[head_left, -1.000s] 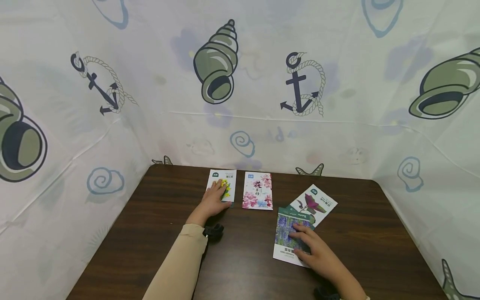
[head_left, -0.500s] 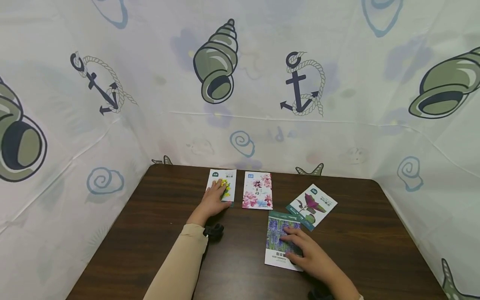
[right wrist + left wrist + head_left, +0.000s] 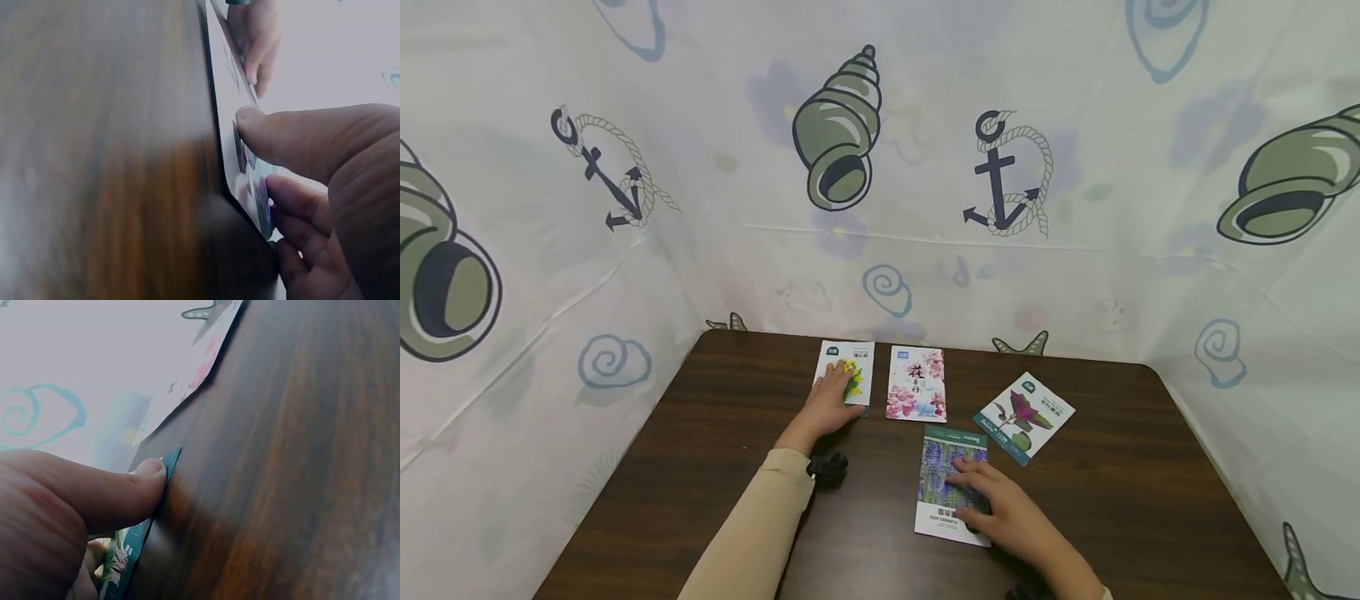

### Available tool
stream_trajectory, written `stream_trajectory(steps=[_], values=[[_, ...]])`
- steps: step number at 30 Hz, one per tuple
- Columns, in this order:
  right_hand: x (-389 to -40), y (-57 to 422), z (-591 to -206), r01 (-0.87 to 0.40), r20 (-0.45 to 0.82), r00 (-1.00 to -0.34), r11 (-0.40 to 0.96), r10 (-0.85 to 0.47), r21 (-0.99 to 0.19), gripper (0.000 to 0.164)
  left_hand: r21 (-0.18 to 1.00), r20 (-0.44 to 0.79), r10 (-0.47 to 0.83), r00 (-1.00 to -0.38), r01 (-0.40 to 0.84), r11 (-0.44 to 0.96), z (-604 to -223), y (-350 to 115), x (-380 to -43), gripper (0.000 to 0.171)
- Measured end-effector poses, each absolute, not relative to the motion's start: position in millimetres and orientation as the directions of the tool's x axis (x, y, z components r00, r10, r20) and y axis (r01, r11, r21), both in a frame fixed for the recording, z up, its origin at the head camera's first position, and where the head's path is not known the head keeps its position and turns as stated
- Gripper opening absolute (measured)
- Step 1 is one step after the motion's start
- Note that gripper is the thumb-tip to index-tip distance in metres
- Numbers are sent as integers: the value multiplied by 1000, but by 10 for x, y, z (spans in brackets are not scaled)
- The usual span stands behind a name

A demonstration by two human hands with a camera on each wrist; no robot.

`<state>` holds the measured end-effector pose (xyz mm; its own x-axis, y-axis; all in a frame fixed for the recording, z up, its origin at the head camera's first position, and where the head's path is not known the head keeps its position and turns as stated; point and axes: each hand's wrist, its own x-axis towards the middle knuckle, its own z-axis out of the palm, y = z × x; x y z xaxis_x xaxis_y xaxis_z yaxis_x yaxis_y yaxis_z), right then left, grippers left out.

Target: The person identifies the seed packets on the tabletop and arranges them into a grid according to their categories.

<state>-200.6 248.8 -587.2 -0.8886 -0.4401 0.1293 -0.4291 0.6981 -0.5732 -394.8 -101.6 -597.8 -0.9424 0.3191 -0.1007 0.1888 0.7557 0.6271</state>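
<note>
Clock centred on the purple-flower packet (image 3: pixel 934 472); 12 points away from the person. Nearest: right hand (image 3: pixel 1004 510) at 4, fingers spread on that packet, no pinch visible. Risk, my judgement: if pushed, uneven fingertip pressure could pivot it. Its 1 o'clock corner sits just beside the magenta-flower packet (image 3: pixel 1026 417) (contact: cannot tell) and might snag there. A push towards 11 could ride it over or under the pink-blossom packet (image 3: pixel 916 385). Position: fingertips rest about mid-face; most of the printed area extends past them towards 9 to 12.

Farther, at 10: left hand (image 3: pixel 827 405), fingers spread on the yellow-flower packet (image 3: pixel 860 375), thumb apart, at the near edge in the left wrist view. That packet shows beyond the fingers, towards 1. Slack pressure might let it skid. Farthest, at 12: printed backdrop (image 3: pixel 917 167) behind the table (image 3: pixel 640 508).
</note>
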Motion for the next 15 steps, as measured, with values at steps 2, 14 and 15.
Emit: stream_trajectory(steps=[2, 14, 15], values=[[-2006, 2443, -5865, -429, 124, -887, 698, -444, -574, 46, 626, -102, 321, -942, 190, 756, -5976, -1020, -3944, 93], [-2069, 2150, -5775, -390, 14, -877, 693, -481, -606, 48, 610, -141, 330, -933, 180, 771, -6006, -1028, -3992, 92], [-2077, 2129, -5765, -389, 12, -876, 692, -482, -608, 49, 604, -141, 329, -934, 182, 776, -6004, -1024, -3998, 91]])
